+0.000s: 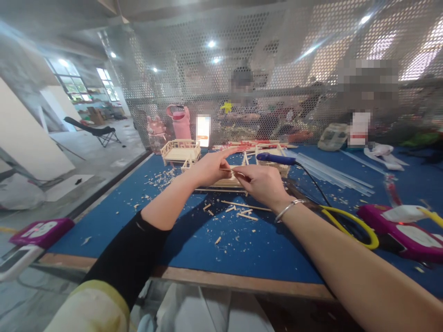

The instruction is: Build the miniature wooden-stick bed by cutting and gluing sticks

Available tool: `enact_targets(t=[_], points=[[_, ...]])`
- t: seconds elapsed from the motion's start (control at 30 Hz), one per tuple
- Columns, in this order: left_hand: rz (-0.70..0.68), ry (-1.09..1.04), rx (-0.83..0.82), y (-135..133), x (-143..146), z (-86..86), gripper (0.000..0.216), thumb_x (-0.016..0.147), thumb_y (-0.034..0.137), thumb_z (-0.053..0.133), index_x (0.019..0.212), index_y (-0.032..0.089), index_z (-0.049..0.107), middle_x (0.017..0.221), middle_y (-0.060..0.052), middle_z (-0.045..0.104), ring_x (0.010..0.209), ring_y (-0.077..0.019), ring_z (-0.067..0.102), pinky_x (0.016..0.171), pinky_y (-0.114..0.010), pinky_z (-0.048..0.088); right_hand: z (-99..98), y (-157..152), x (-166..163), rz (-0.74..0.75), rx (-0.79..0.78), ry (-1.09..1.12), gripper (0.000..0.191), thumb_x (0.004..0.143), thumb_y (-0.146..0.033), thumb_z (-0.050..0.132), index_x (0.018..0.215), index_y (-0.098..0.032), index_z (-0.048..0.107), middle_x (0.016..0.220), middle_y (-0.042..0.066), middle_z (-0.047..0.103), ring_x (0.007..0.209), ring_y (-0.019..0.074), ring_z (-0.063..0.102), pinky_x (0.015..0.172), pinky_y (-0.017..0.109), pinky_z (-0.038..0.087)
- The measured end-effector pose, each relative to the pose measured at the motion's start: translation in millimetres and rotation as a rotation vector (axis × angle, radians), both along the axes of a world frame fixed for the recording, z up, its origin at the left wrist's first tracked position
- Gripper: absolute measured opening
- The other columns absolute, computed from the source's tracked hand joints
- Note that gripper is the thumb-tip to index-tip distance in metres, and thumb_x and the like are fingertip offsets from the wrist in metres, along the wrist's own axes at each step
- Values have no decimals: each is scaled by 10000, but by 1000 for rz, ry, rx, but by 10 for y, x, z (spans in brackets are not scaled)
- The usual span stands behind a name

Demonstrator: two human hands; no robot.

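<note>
My left hand (207, 168) and my right hand (263, 184) meet above the blue table (194, 240), both pinching a thin wooden stick (229, 171) between their fingertips. Under them lies a flat frame of wooden sticks (221, 186). Loose sticks (242, 207) and wood chips are scattered just in front. A silver bracelet circles my right wrist. A blue-handled tool (277, 159) with a black cable lies just beyond my right hand.
A small finished wooden model (182, 151) and another (273, 154) stand at the back. Clear glue sticks (332, 177) lie right. Yellow-handled cutters (353, 226) and a purple device (404, 233) sit at right. Perforated screen (242, 83) behind, people beyond it.
</note>
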State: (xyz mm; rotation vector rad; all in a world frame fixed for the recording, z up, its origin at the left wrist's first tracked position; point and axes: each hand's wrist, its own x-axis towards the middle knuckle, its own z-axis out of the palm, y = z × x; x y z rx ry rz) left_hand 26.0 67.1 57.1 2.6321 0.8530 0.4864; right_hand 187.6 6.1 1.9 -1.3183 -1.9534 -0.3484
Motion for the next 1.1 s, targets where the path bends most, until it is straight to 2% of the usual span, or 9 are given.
enact_targets(t=[0.23, 0.5, 0.67, 0.87, 0.97, 1.1], points=[[16, -7, -3, -7, -2, 10, 735, 705, 207, 577, 1386, 203, 303, 831, -20, 685, 736, -147, 586, 680, -252, 403, 2, 12, -33, -24, 25, -102, 285, 869, -226, 413, 870, -220, 698, 793, 49, 701, 710, 163, 609, 573, 264, 361], [18, -21, -8, 6, -7, -9, 717, 737, 265, 582, 1388, 171, 295, 838, -41, 687, 709, -143, 579, 660, -252, 404, -3, 49, -39, -74, 103, -148, 267, 871, -240, 413, 860, -207, 678, 731, 50, 677, 665, 155, 574, 543, 266, 309], [2, -30, -2, 13, -12, -11, 702, 742, 257, 591, 1381, 179, 309, 841, -42, 690, 714, -140, 586, 675, -250, 407, 28, 50, -35, -120, 151, -234, 320, 887, -262, 402, 749, -208, 686, 676, 46, 639, 632, 143, 534, 535, 273, 277], [-9, -41, 33, 30, -13, -32, 669, 752, 262, 595, 1366, 190, 340, 815, -36, 693, 718, -139, 595, 693, -248, 413, 15, 80, 0, -126, 215, -313, 317, 895, -273, 401, 809, -226, 702, 641, 42, 606, 614, 146, 480, 543, 286, 265], [-1, -64, 34, 57, -11, -61, 663, 753, 253, 601, 1362, 197, 344, 808, -29, 687, 716, -136, 593, 690, -249, 418, 30, 85, -6, -139, 273, -316, 314, 889, -299, 418, 769, -216, 696, 691, 58, 600, 665, 165, 467, 578, 294, 287], [-39, -81, 55, 89, -13, -85, 666, 744, 243, 617, 1354, 219, 352, 799, -16, 674, 707, -133, 587, 686, -254, 421, 52, 80, -31, -115, 289, -256, 196, 815, -321, 531, 829, -207, 691, 900, 88, 609, 837, 223, 474, 694, 341, 320]])
